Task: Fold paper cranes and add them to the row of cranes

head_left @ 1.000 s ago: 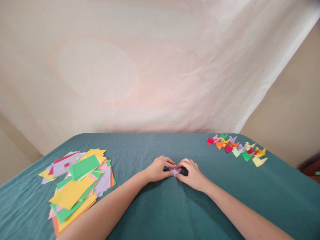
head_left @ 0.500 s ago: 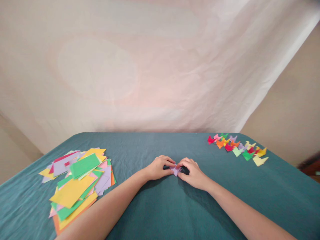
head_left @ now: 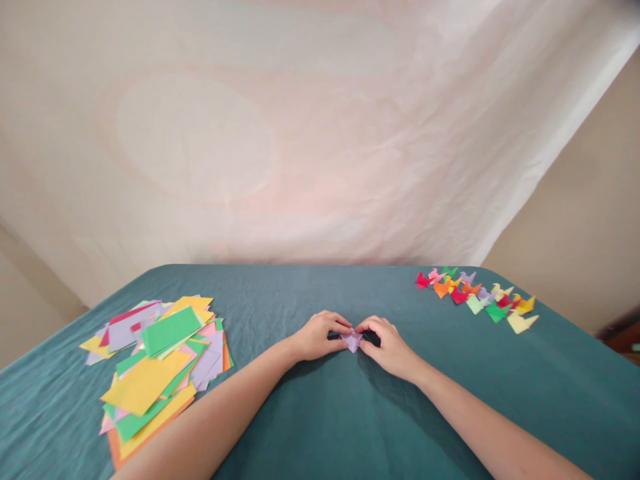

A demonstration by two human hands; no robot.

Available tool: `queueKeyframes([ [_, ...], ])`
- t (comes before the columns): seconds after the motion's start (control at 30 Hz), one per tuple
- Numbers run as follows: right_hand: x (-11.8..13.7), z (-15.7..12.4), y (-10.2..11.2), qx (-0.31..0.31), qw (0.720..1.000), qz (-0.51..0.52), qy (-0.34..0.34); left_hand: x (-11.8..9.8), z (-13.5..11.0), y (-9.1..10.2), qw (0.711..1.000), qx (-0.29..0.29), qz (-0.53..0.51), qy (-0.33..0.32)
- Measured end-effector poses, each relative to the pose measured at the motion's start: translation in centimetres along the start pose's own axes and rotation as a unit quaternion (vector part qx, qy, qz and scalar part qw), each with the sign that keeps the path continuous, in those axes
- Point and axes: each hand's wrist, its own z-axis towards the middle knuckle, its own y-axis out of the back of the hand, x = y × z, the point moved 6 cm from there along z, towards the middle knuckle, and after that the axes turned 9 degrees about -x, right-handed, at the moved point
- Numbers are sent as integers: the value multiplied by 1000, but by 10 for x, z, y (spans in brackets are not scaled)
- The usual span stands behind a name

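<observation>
Between my two hands is a small folded piece of purple paper [head_left: 353, 341], its lower point facing me. My left hand [head_left: 320, 337] pinches its left side between thumb and fingers. On the opposite side, the thumb and fingertips of my right hand [head_left: 387, 343] grip the right edge. Both hands are low over the table, near its middle. The fingertips hide parts of the paper's edges, so its full shape does not show.
A loose pile of coloured paper sheets [head_left: 150, 383] lies on the left, beside my left forearm. Several small folded paper birds [head_left: 475, 303] stand in rows at the back right. A dark green cloth [head_left: 310, 427] covers the table; a pale hanging sheet [head_left: 300, 147] is behind it.
My right fingertips have shifted slightly toward the paper's right edge, and more of its front face shows. My left hand stays almost still.
</observation>
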Motion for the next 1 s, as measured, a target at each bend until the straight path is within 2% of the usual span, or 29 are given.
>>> queueKeyframes([
  [0.77,-3,1,-3,-1,1000,8,1,1,-1,0,1000,3,1,9],
  [1.0,-22,2,3,-89,994,-7,-69,1,0,1,1000,-1,-2,13],
])
